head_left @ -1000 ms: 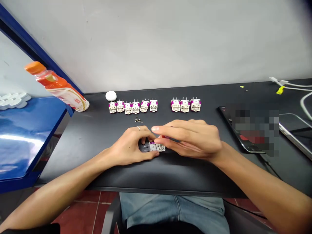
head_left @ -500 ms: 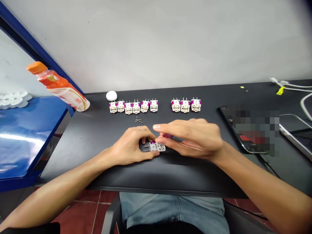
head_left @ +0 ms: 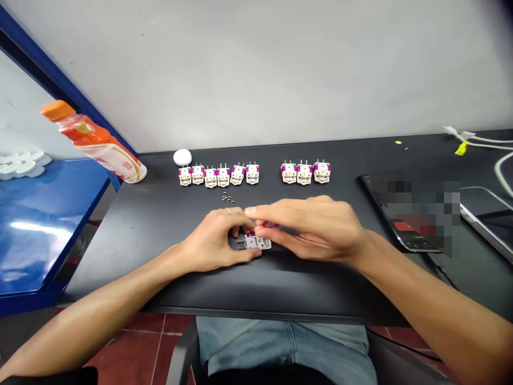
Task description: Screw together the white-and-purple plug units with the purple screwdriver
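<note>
My left hand (head_left: pixel 218 238) is closed around a white-and-purple plug (head_left: pixel 256 243) and keeps it against the black table. The plug's metal prongs point left, toward my palm. Just above its right end, my right hand (head_left: pixel 312 227) pinches the small reddish-purple handle of a screwdriver (head_left: pixel 267 224) between thumb and fingers. Its shaft and tip are hidden. Beyond my left hand lies a small group of screws (head_left: pixel 227 198).
Several similar plugs (head_left: pixel 223 176) stand in a row at the back, with 3 more plugs (head_left: pixel 304 174) to their right. A white rounded case (head_left: pixel 183 157) and an orange bottle (head_left: pixel 100 144) are at back left. A phone (head_left: pixel 380 214) and white cables (head_left: pixel 481 140) lie right.
My right hand has shifted slightly left and its fingers have turned a little over the plug. My left hand and the plug hold almost the same place.
</note>
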Demonstrator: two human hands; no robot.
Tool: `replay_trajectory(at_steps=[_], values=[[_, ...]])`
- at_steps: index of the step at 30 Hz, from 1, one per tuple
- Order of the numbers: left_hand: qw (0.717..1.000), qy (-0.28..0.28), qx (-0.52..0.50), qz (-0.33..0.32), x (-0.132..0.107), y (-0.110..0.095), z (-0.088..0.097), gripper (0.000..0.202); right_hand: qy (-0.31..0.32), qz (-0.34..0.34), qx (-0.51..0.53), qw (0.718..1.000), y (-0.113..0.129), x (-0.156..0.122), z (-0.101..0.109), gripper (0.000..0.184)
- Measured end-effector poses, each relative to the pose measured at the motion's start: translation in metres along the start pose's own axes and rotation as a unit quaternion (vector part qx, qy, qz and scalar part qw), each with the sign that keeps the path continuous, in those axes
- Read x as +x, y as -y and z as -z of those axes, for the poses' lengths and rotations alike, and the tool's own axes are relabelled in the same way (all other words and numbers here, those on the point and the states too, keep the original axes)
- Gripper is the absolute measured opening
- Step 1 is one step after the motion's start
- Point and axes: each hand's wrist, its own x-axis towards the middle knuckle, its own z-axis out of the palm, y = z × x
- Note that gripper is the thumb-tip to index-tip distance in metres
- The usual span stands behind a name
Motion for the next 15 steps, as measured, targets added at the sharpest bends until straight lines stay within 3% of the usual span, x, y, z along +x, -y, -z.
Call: replay_trajectory(at_steps=[2,5,10,15], values=[[1.0,-0.002,-0.003,0.0,-0.0001,-0.0002,-0.0001,0.016,-0.007,0.008,-0.037,0.999,0.0002,-0.0006,0.0003,0.076],[1.0,-0.004,-0.009,-0.007,0.0001,-0.0001,-0.0006,0.016,0.037,0.005,0.015,0.999,0.0002,-0.0014,0.0003,0.067],[1.0,-0.002,0.002,0.0,0.0,0.0003,-0.0014,0.017,-0.032,0.014,-0.035,0.999,-0.0012,-0.002,0.0008,0.058],[1.0,-0.008,-0.007,-0.009,0.0,0.0002,-0.0012,0.017,0.053,-0.007,0.056,0.997,-0.0002,-0.0017,0.0003,0.055]])
